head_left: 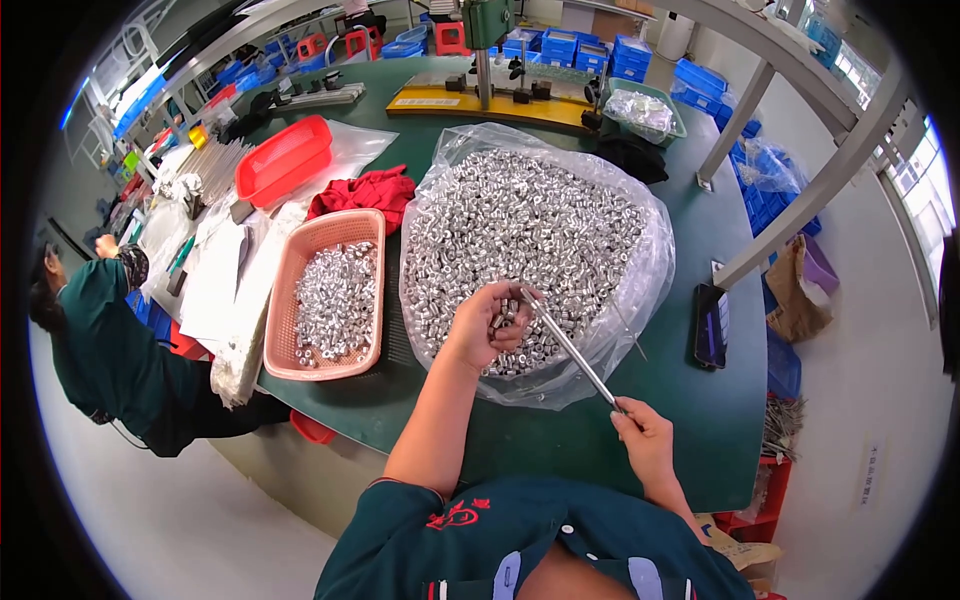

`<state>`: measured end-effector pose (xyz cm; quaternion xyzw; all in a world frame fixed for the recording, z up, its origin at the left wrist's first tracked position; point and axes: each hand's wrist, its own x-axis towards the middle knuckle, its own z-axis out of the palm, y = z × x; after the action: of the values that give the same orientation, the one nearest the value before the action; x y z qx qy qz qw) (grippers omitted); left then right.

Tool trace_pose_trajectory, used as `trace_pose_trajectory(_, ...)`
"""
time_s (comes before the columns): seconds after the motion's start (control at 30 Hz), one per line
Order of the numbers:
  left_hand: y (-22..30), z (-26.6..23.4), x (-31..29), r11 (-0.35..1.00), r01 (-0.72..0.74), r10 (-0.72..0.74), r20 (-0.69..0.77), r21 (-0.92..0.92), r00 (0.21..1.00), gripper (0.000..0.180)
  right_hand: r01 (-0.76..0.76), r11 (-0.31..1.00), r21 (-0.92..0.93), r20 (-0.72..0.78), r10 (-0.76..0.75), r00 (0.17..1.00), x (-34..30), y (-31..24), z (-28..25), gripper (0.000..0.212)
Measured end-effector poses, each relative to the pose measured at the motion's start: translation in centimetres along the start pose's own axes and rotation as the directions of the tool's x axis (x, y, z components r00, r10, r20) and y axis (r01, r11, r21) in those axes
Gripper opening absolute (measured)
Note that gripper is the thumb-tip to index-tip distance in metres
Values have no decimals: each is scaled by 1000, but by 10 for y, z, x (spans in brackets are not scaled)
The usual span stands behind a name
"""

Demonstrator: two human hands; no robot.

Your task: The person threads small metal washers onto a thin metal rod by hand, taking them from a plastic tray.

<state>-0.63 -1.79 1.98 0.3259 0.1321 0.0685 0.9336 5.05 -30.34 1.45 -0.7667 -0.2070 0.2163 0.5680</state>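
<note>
A large clear plastic bag [655, 250] lies spread open on the table, heaped with small silvery metal sleeves [520, 215]. Over its near side, my left hand [478, 332] is curled with the palm up around several of these sleeves. Its thumb and forefinger meet the far end of a slim metal rod [575, 358]. My right hand [648, 437] grips the rod's near end, so that it slants between both hands. Whether a sleeve sits on the rod's tip is too small to tell. Left of the bag stands a pink plastic basket [375, 290] with more sleeves inside.
Behind the basket are a red cloth [365, 192] and a red tray [285, 160]. A yellow-based machine stand [490, 103] is at the back, beside a green bin [680, 125]. A phone [711, 325] lies near a table leg at right. Another person [130, 340] works at far left.
</note>
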Motion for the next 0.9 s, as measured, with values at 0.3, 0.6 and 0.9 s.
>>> trace_pose_trajectory(0.3, -4, -2, 0, 996, -67, 65, -28, -53, 997, 20, -56, 996, 75, 21, 54, 998, -2, 1, -8, 22)
trace_pose_trajectory(0.6, -7, -10, 3, 995, -84, 84, -5, -53, 996, 29, -57, 997, 52, 49, 54, 997, -3, 0, -11, 22)
trace_pose_trajectory(0.9, -9, -22, 6, 987, 93, -76, 133, -131, 988, 31, 290, 909, -300, 4, -303, 953, 1, -2, -11, 22)
